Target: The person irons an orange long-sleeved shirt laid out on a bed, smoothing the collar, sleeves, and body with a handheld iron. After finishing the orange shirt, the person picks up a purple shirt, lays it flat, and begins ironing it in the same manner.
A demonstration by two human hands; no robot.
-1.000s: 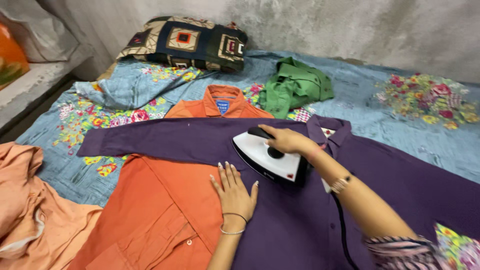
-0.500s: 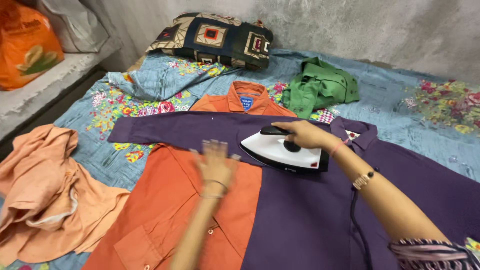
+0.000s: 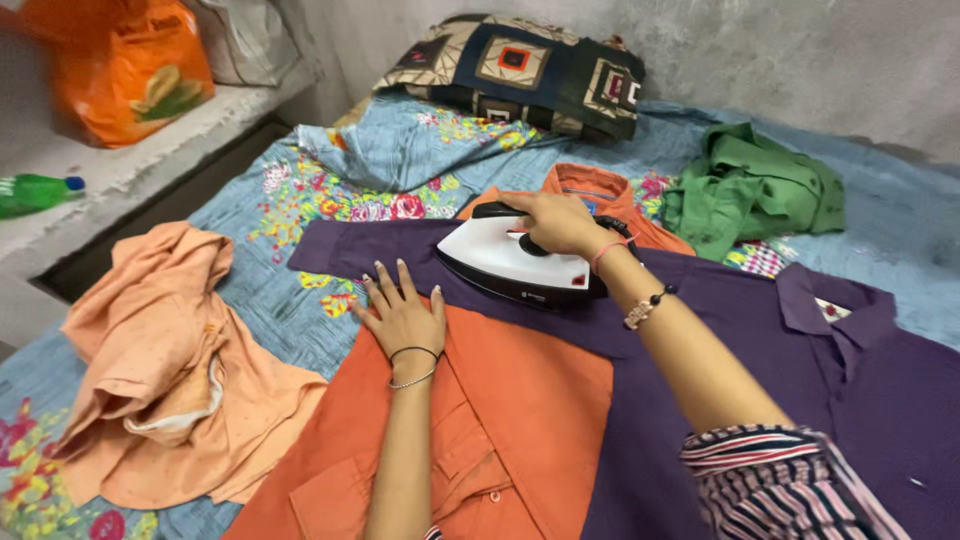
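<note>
- Where the view begins at far left, a green bottle (image 3: pixel 35 191) lies on a pale shelf (image 3: pixel 150 165), with an orange plastic bag (image 3: pixel 130 62) standing further back on the same shelf.
- Below it, a crumpled peach garment (image 3: pixel 160 370) lies on the floral blue bedsheet (image 3: pixel 270 300), just beside the orange shirt (image 3: pixel 480 420).
- Spread flat, the left hand (image 3: pixel 403 315) presses palm-down with its fingers (image 3: pixel 381 279) apart, at the edge where the purple sleeve crosses the orange shirt; two thin bangles circle the wrist.
- Just right of that hand, the white iron (image 3: pixel 515 262) sits on the outstretched sleeve of the purple shirt (image 3: pixel 720 330), nose pointing left.
- Wrapped over the iron's black handle, the right hand (image 3: pixel 550 220) has its fingers clamped on the iron; a beaded bracelet and a pink thread are on the wrist, and a striped cuff shows at lower right.
- Behind, a patchwork pillow (image 3: pixel 520 70) leans at the wall.
- Further right, a bundled green shirt (image 3: pixel 750 190) lies on the bed, near the purple shirt's collar.
</note>
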